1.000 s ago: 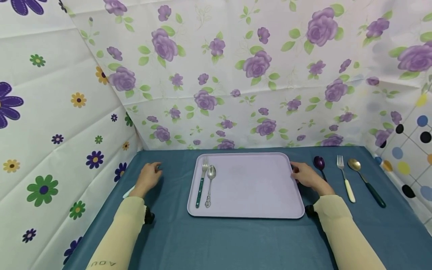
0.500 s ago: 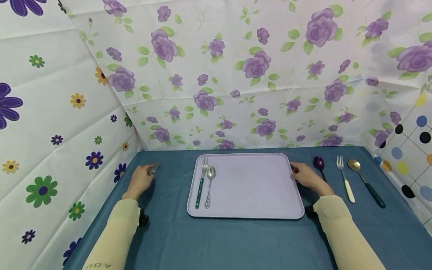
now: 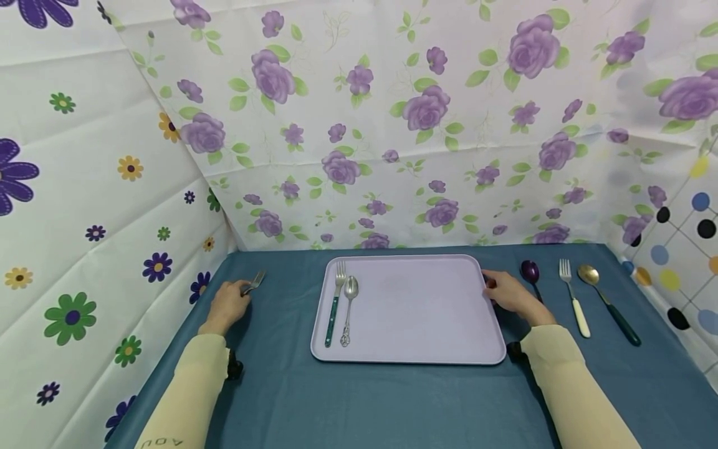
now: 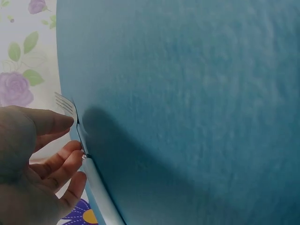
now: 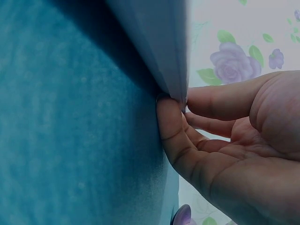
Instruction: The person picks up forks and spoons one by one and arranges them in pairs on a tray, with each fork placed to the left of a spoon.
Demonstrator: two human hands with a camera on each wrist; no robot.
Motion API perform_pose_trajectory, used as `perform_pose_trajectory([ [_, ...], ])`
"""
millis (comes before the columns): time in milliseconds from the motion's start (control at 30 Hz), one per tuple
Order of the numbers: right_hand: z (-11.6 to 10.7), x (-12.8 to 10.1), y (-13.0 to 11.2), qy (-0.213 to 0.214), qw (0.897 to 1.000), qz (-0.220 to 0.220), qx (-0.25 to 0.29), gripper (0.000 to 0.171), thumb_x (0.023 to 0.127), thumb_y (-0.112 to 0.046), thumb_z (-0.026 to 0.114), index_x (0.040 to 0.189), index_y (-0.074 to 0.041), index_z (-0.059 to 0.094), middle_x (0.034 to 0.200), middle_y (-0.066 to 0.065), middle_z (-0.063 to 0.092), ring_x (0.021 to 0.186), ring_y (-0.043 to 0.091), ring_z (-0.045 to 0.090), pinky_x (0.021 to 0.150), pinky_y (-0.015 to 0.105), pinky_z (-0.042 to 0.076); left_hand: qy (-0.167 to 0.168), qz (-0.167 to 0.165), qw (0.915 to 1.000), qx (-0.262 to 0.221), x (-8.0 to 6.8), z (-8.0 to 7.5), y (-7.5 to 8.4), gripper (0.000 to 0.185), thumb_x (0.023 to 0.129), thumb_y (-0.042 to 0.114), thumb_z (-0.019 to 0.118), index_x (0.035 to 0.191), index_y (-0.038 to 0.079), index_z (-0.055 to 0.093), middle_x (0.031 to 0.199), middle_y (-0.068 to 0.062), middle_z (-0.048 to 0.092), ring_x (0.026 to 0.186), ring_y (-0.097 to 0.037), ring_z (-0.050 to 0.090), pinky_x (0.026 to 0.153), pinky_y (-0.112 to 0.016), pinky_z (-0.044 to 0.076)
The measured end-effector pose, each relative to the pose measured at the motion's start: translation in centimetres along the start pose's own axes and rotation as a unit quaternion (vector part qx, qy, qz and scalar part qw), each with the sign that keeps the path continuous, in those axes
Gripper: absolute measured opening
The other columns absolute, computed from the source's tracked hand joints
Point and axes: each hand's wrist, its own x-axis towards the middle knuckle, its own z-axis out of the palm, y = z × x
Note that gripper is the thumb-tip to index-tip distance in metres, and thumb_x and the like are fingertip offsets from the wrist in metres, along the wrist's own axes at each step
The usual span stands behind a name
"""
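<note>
My left hand (image 3: 225, 307) is at the left of the table, its thumb and fingertips at the neck of a fork (image 3: 257, 280). In the left wrist view the fork (image 4: 70, 108) has a metal head and a pale handle running down past the curled fingers. My right hand (image 3: 512, 292) pinches the right rim of a pale lilac tray (image 3: 426, 312). Close up in the right wrist view, that hand (image 5: 225, 136) has the tray edge (image 5: 164, 51) between thumb and finger. On the tray's left side lie a green-handled fork (image 3: 335, 305) and an ornate silver spoon (image 3: 349, 308), side by side.
Right of the tray lie a dark purple spoon (image 3: 530, 272), partly behind my right hand, a cream-handled fork (image 3: 574, 299) and a gold spoon with a green handle (image 3: 610, 305). Flowered cloth walls (image 3: 392, 125) close off the back and sides of the blue tablecloth (image 3: 359, 405).
My left hand has moved slightly left and towards me, uncovering the fork's head, with its fingers now at the fork's neck. The right hand and the tray have stayed put.
</note>
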Motion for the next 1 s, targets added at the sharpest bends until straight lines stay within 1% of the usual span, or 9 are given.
perform_pose_trajectory([
  [100,0.0,0.0,0.0,-0.001,1.0,0.0,-0.001,0.058,0.102,-0.001,0.053,0.153,0.018,0.032,0.105,0.023,0.06,0.091,0.03,0.062,0.087,0.048,0.058,-0.007,-0.008,0.9999,0.01,0.0,0.0,-0.4,0.041,0.102,0.005,0.052,0.141,-0.007,0.057,0.126,-0.035,0.054,0.115,-0.051,0.052,0.09,-0.067,0.043],
  [167,-0.1,0.0,0.0,-0.002,1.0,0.001,-0.001,0.058,0.102,-0.001,0.052,0.153,0.018,0.032,0.106,0.024,0.06,0.092,0.031,0.062,0.087,0.049,0.058,-0.011,-0.007,0.9998,0.016,-0.1,0.1,-0.5,0.042,0.102,0.003,0.051,0.142,-0.007,0.057,0.128,-0.036,0.053,0.117,-0.052,0.051,0.091,-0.069,0.043],
  [333,-0.1,0.0,0.0,-0.002,1.0,0.002,-0.003,0.058,0.102,-0.001,0.053,0.153,0.018,0.032,0.106,0.024,0.061,0.091,0.031,0.062,0.087,0.049,0.058,-0.013,0.007,0.9994,0.03,-0.3,0.2,-0.5,0.043,0.101,-0.004,0.047,0.143,-0.006,0.057,0.125,-0.036,0.052,0.113,-0.053,0.052,0.093,-0.067,0.044],
  [467,-0.1,0.0,0.0,-0.003,1.0,0.001,-0.003,0.058,0.102,-0.001,0.053,0.153,0.018,0.032,0.104,0.023,0.06,0.09,0.03,0.062,0.086,0.048,0.058,-0.019,0.013,0.9986,0.048,-0.5,0.1,-0.4,0.045,0.1,-0.008,0.047,0.144,-0.005,0.056,0.125,-0.037,0.051,0.113,-0.053,0.052,0.094,-0.067,0.044],
  [600,-0.2,0.0,-0.1,-0.002,1.0,-0.001,-0.002,0.058,0.102,-0.001,0.053,0.153,0.018,0.032,0.104,0.023,0.061,0.09,0.03,0.062,0.086,0.047,0.058,-0.031,0.012,0.9965,0.076,-0.9,-0.4,-0.1,0.048,0.1,-0.009,0.045,0.147,-0.001,0.055,0.126,-0.037,0.051,0.114,-0.055,0.052,0.091,-0.072,0.045],
  [733,-0.3,0.0,-0.2,0.0,1.0,-0.004,-0.003,0.058,0.102,0.0,0.053,0.152,0.018,0.033,0.103,0.022,0.06,0.089,0.03,0.062,0.084,0.045,0.058,-0.038,0.011,0.9945,0.097,-0.9,-0.6,0.0,0.049,0.102,-0.009,0.044,0.149,0.002,0.054,0.125,-0.037,0.052,0.111,-0.055,0.055,0.088,-0.073,0.047],
  [833,-0.2,0.0,-0.1,0.0,1.0,-0.005,-0.004,0.058,0.102,0.0,0.053,0.153,0.018,0.032,0.102,0.022,0.06,0.089,0.03,0.061,0.083,0.045,0.058,-0.049,0.011,0.9931,0.106,-0.8,-0.6,0.2,0.049,0.102,-0.008,0.045,0.149,0.0,0.053,0.127,-0.038,0.052,0.113,-0.056,0.056,0.09,-0.072,0.047],
  [1000,-0.1,0.0,0.0,-0.002,1.0,-0.005,-0.003,0.058,0.102,-0.001,0.053,0.153,0.018,0.032,0.103,0.023,0.06,0.089,0.03,0.061,0.083,0.045,0.058,-0.068,0.001,0.9921,0.106,-0.6,-0.8,0.8,0.051,0.099,-0.002,0.058,0.15,-0.004,0.051,0.137,-0.04,0.051,0.122,-0.059,0.053,0.095,-0.073,0.045],
])
